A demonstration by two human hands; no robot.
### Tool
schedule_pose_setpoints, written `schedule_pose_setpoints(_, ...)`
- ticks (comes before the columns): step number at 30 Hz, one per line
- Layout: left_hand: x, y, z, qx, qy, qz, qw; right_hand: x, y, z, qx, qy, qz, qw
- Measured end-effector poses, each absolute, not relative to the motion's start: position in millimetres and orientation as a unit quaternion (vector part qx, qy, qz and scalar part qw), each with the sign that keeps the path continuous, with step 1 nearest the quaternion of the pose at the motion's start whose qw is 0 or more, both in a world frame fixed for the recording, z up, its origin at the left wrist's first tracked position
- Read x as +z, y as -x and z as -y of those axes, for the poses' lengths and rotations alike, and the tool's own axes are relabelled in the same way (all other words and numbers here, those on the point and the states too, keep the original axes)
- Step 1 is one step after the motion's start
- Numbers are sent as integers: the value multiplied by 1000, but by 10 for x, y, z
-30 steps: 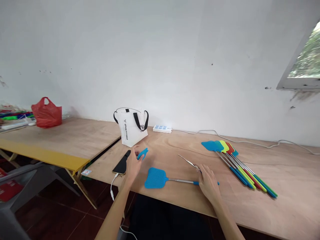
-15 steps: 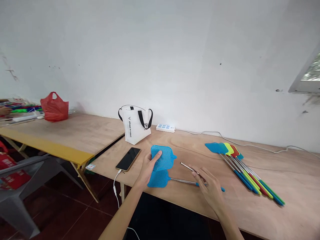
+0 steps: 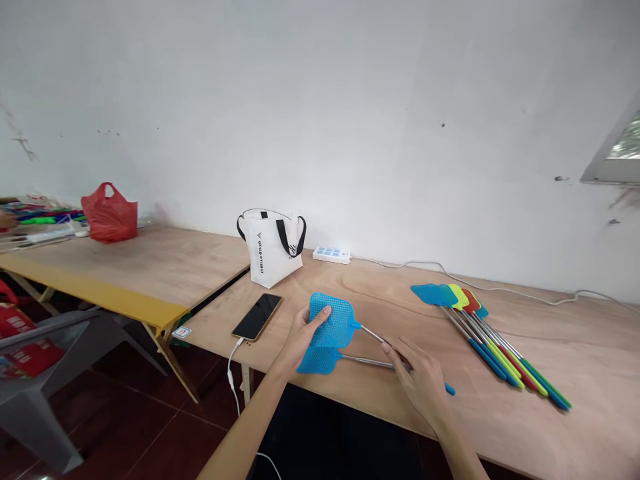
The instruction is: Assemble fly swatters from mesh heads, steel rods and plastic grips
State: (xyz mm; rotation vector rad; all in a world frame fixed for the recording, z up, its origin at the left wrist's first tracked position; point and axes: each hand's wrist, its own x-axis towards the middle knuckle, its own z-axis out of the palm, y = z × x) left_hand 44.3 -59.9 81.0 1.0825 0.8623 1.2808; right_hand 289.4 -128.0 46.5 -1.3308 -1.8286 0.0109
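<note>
Two hands work near the front edge of the table (image 3: pixel 380 293). Left hand (image 3: pixel 300 337) grips the blue swatter head (image 3: pixel 334 317); right hand (image 3: pixel 423 380) pinches the metal rod (image 3: pixel 373 333) touching its neck. Holding the head steady and the rod straight should work best, I think

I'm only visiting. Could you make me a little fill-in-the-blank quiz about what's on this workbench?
The left hand grips a ____ swatter head while the right hand holds a metal rod.
The white tote bag has ____ handles.
A white cable plugs into the ____ beside the left hand.
The plastic bag on the far table is ____.
Missing words: blue; black; phone; red.
</note>
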Motion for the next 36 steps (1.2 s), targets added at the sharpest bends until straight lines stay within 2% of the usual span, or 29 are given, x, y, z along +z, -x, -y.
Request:
schedule_pose_setpoints(4, 831, -437, 607, 550, -464, -370, 588, 479, -2923, 1282, 9, 526, 728, 439)
schedule_pose_setpoints(14, 889, -460, 673, 537, -533, -414, 507, 564, -2924, 1339, -77, 529, 763, 363)
schedule_pose_setpoints(21, 939, -446, 727, 493, -551, -401, 541, 556, -2907, 1339, -141, 513, 767, 359)
schedule_pose_setpoints(25, 968, -432, 753, 489, -572, -409, 517, 554, -2910, 1357, -173, 491, 787, 331)
schedule_pose_setpoints(29, 873, -489, 728, 478, -599, -391, 510, 566, -2866, 1386, -165, 466, 813, 310)
schedule_pose_setpoints(36, 837, -493, 753, 448, -623, -378, 517, 559, -2810, 1400, -113, 449, 826, 323)
